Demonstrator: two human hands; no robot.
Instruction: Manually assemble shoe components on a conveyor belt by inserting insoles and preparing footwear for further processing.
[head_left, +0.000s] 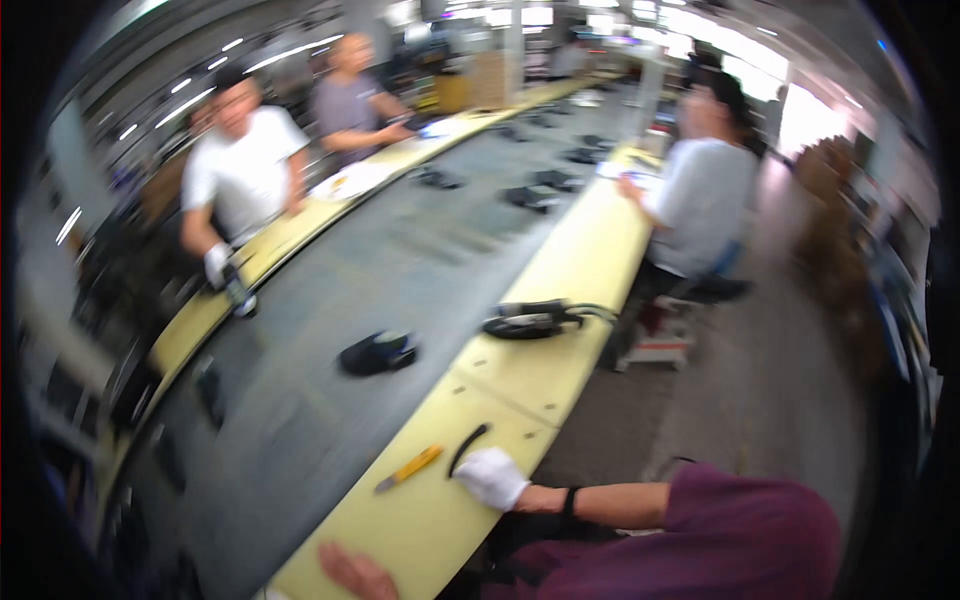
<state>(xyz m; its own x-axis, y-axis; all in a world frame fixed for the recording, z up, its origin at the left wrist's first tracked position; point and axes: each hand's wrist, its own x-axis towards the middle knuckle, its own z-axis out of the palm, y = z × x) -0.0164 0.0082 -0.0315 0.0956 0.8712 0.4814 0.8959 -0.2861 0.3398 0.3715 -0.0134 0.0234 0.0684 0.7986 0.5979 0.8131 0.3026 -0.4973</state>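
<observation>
The right hand, in a white glove, is over the pale yellow surface, its fingers bent beside the near end of a curved black strip; whether they grip it, I cannot tell. A yellow cutter lies just left of the strip. The bare left hand is nearer, at the surface, too blurred to tell how its fingers stand. Farther off lies a black corded tool.
</observation>
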